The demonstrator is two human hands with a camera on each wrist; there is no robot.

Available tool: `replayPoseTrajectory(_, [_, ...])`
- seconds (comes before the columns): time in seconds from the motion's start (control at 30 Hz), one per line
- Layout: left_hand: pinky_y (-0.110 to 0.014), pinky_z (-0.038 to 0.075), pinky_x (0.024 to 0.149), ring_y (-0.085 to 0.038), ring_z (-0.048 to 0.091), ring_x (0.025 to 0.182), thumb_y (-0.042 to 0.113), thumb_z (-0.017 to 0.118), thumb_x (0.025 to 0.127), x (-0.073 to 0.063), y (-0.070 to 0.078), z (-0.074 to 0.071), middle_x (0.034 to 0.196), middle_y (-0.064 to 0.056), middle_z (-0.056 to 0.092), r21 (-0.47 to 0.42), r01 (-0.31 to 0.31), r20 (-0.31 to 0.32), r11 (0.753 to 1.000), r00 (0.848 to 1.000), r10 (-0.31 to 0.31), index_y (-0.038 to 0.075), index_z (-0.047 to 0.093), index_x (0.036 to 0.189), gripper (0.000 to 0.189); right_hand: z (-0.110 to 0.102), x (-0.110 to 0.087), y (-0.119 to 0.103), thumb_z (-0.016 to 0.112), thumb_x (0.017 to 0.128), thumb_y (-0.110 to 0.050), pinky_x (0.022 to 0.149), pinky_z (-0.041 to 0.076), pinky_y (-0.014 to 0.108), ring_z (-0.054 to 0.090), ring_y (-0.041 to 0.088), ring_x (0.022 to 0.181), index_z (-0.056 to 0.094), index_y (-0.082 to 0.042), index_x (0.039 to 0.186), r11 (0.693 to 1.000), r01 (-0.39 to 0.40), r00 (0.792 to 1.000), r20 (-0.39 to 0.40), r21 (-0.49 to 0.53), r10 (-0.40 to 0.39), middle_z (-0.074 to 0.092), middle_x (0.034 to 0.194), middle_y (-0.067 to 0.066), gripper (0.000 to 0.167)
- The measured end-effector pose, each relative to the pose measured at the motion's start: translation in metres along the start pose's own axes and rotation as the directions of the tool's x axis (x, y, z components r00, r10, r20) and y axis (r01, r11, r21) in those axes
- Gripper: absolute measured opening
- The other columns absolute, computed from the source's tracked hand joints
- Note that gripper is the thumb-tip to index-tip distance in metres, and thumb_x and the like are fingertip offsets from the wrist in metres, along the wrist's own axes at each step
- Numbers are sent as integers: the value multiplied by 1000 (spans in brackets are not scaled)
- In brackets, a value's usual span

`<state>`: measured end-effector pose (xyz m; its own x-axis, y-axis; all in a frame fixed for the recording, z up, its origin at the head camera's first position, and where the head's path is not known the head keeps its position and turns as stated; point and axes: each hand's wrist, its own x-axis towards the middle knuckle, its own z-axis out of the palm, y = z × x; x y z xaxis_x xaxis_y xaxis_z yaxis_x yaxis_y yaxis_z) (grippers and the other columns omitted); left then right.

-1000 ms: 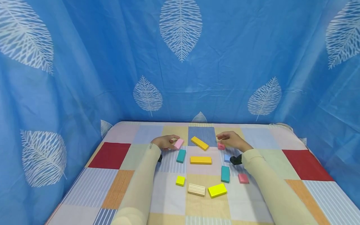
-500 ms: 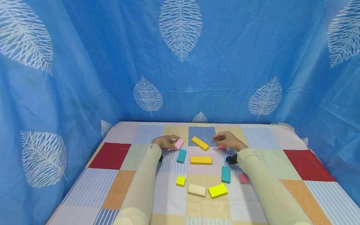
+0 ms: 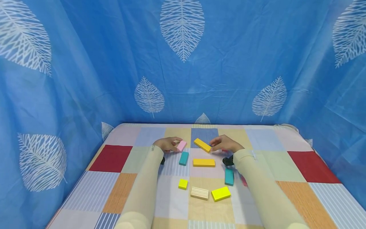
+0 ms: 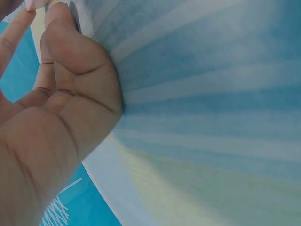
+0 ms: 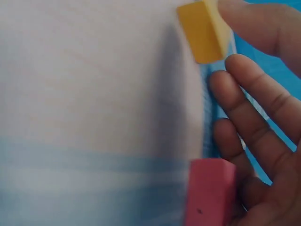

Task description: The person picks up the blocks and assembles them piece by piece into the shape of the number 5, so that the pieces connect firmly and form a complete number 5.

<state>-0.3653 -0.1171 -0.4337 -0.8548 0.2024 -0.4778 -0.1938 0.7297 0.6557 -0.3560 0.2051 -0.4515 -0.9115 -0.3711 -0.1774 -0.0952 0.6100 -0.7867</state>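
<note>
1. Two hands in view. We see the left hand (image 3: pixel 166 144) pinching the pink block (image 3: pixel 181 146) by fingertips, left of centre, toward the cloth's far edge.
2. The right hand (image 3: pixel 226 144), fingers loosely curved, sits at the near end of the slanted orange block (image 3: pixel 201 145); we cannot tell whether it grips.
3. Beside the right palm we note a red block (image 5: pixel 209 193).
4. Nearer: level orange block (image 3: pixel 204 163) between left teal block (image 3: pixel 184 158) and right teal block (image 3: pixel 229 176).
5. Nearest: small yellow block (image 3: pixel 183 184), ridged wooden block (image 3: pixel 199 193), large yellow block (image 3: pixel 221 193).
6. Patchwork cloth (image 3: pixel 111 159) beneath; blue curtain (image 3: pixel 228 63) behind.

Soft shadows cross the cloth (image 3: pixel 111 190); wrist views blur.
</note>
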Motion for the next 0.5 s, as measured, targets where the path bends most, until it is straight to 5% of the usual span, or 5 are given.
replayPoseTrajectory(0.2, [-24,46,74,-31,52,123,18,84,96,1,0,0,158,-19,50,0,-12,13,1000,1000,12,27,56,159,69,7,6,-1,87,90,-14,87,51,30,60,23,102,73,5,127,998,-48,999,6,-32,48,73,115,13,44])
replayPoseTrajectory(0.5, [-24,44,72,-30,51,121,16,82,98,0,0,-1,159,-21,48,-15,-25,27,1000,999,26,24,54,160,69,14,8,-1,88,88,-10,88,51,34,57,22,96,73,6,120,999,-31,999,-13,-17,30,69,105,10,39])
